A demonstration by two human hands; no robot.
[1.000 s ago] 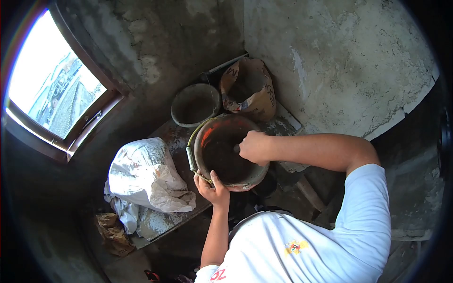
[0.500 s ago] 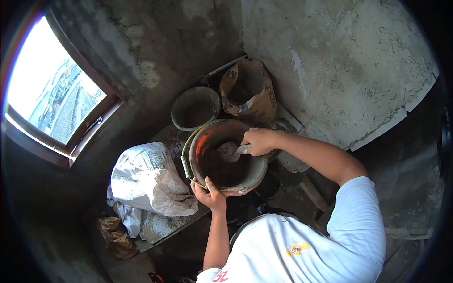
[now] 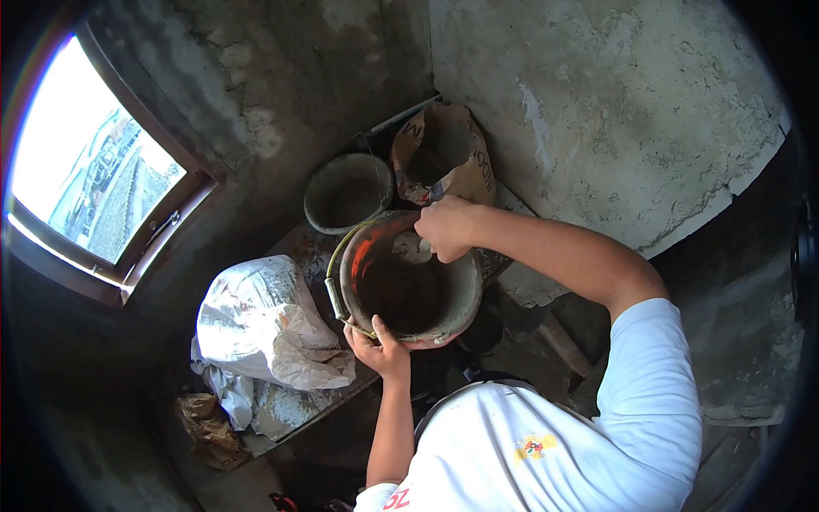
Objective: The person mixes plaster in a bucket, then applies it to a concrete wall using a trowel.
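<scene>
A dirty bucket (image 3: pixel 467 300) with an orange-red patch inside stands tilted towards me in the middle of the head view. My left hand (image 3: pixel 382 352) grips its near rim, thumb inside and fingers below. Over the far right side of the bucket, my right hand (image 3: pixel 449 229) is closed around the handle of a small trowel (image 3: pixel 410 248). The trowel's blade is inside the bucket against the far wall, partly hidden by my fingers. Dark grey residue covers the bucket's inside. Its wire handle (image 3: pixel 333 294) with a pale grip hangs on the left side.
Behind the bucket are a grey basin (image 3: pixel 314 211) and an open brown paper sack (image 3: pixel 472 181). To the left lies a white plastic sack (image 3: pixel 247 320) on a dusty board (image 3: pixel 294 414). Crumpled brown paper (image 3: pixel 209 435) lies beside it. Rough walls and a window (image 3: pixel 102 171) surround the corner.
My right hand has moved up and slightly left with the trowel, towards the bucket's far rim. The left hand stays on the near rim. The whole view has shifted a little.
</scene>
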